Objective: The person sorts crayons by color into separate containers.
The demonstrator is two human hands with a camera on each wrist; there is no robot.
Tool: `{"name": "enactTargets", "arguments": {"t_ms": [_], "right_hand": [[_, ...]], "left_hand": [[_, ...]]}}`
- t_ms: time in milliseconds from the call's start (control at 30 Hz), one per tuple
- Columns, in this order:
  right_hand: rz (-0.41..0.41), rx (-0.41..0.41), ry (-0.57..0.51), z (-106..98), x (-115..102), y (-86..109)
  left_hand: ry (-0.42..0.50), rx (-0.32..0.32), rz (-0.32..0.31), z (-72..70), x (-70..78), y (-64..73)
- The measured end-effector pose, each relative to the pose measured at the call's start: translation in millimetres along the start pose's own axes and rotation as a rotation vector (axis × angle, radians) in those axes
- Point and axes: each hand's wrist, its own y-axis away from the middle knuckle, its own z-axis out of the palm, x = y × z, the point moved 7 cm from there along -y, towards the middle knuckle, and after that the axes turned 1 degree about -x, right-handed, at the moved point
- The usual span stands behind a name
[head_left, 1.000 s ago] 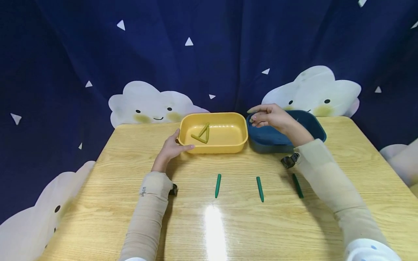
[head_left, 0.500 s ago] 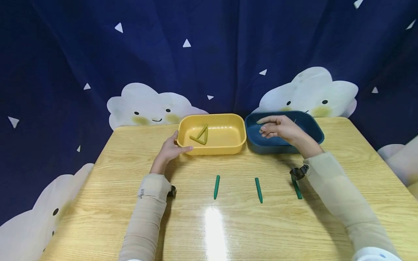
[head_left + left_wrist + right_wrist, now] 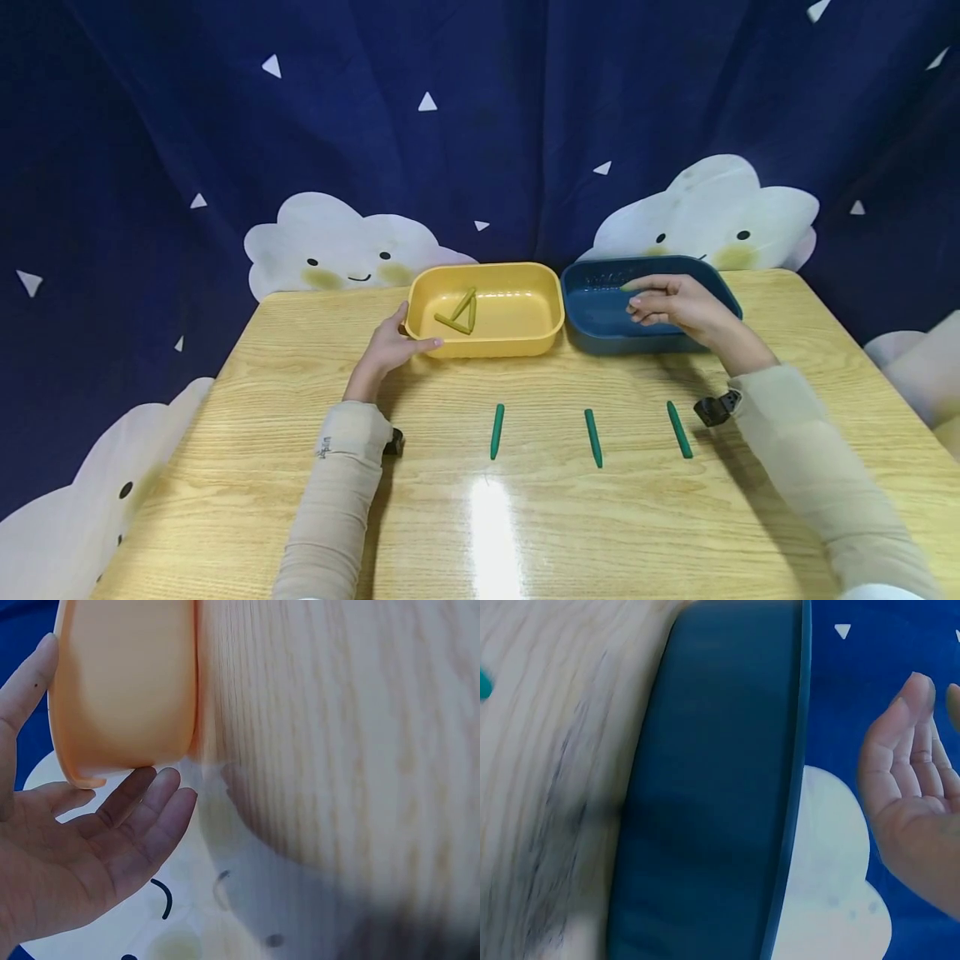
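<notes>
My left hand (image 3: 390,342) rests at the left end of the yellow bin (image 3: 495,346), thumb along the front rim and the other fingers against the end wall. In the left wrist view its fingers (image 3: 159,799) lie fairly straight beside the bin. Three yellow crayons (image 3: 455,323) lie in the bin, roughly forming a triangle. Over the dark blue bin (image 3: 637,342) hovers my right hand (image 3: 678,307), fingers loosely bent and nothing visible between them. The right wrist view shows that hand (image 3: 915,780) beyond the rim, its fingertips apart from the bin.
Three green crayons, left (image 3: 497,432), middle (image 3: 593,437) and right (image 3: 679,429), lie spaced out on the wooden table (image 3: 247,467) in front of the bins. The two bins stand side by side near the back edge. A dark blue curtain (image 3: 480,133) hangs behind.
My right hand has moved right, from near the inner rim of the blue bin to over its middle. The left hand keeps its place at the yellow bin. The crayons have not moved.
</notes>
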Motion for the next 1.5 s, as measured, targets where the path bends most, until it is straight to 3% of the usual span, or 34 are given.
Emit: {"name": "enactTargets", "arguments": {"t_ms": [233,633,800,933,1067,1200,1333,1500], "right_hand": [[-0.003,0.018,-0.038,-23,7,15.0],[0.092,0.171,0.067,-69,23,44.3],[0.138,0.242,0.157,-89,27,53.8],[0.173,0.298,0.275,-103,32,59.5],[0.214,0.319,0.365,-116,39,65.2],[0.241,0.33,0.429,-124,44,70.0],[0.269,0.349,0.439,-132,54,72.0],[0.28,0.343,0.359,-150,81,67.3]], "left_hand": [[0.006,0.001,-0.004,0.7,-1.2,-1.2],[-0.032,-0.021,0.027,0.0,1.8,0.8],[-0.071,-0.038,0.033,-0.6,3.6,2.4],[-0.148,0.029,0.129,-3.8,11.8,8.0],[-0.292,0.205,0.259,-10.8,29.4,22.3],[-0.327,0.315,0.341,-11.2,43.4,37.4],[-0.285,0.305,0.418,-4.7,50.9,49.5],[-0.248,0.19,0.49,9.9,54.1,58.0]]}}
